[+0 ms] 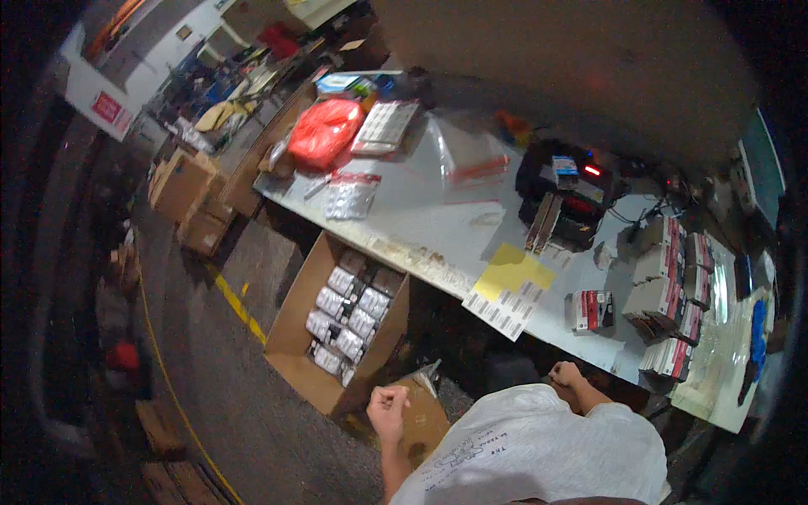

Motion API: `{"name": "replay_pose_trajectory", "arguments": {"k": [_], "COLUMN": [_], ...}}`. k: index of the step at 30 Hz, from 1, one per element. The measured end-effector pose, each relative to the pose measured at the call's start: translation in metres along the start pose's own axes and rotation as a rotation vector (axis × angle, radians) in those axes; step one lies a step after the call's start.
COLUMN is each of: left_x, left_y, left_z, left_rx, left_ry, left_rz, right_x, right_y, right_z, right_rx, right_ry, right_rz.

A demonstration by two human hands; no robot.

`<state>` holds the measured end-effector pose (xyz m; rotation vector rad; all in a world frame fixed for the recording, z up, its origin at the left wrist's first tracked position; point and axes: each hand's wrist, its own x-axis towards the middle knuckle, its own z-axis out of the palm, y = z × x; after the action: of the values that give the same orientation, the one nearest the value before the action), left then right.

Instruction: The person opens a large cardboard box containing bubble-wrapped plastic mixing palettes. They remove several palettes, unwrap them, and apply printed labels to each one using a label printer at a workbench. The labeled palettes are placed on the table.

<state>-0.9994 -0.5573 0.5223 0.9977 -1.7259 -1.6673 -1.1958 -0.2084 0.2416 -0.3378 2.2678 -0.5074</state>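
My left hand [389, 411] hangs beside the near corner of an open cardboard box [296, 353], its fingers curled closed and nothing showing in them. Inside that box stand several silvery-white wrapped packs [347, 341] in rows. My right hand [567, 374] is close to my body, just off the front edge of the table [404, 240], with its fingers bent in and no object visible in it. Nearest to it on the tabletop are a small red, black and white carton [592, 310] and a sheet of printed labels [507, 308] beside a yellow sheet [515, 268].
A black label printer [566, 189] stands at the table's back. Several stacked cartons [661, 282] are at the right. An orange-red plastic bag [326, 133], a bagged white pack [352, 195] and clear bags [471, 156] lie farther left. Cardboard boxes [189, 198] sit on the floor.
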Motion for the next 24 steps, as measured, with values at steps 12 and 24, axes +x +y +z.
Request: {"name": "replay_pose_trajectory", "arguments": {"k": [12, 24], "left_x": [-0.155, 0.105], "left_y": [-0.172, -0.221], "left_z": [-0.167, -0.118], "left_rx": [-0.493, 0.129], "left_ry": [0.111, 0.436], "left_rz": [-0.266, -0.989], "right_x": [0.074, 0.580], "right_y": [-0.215, -0.547], "right_z": [-0.033, -0.157], "right_rx": [-0.094, 0.350], "right_ry": [0.066, 0.968], "right_rz": [-0.536, -0.548]}}
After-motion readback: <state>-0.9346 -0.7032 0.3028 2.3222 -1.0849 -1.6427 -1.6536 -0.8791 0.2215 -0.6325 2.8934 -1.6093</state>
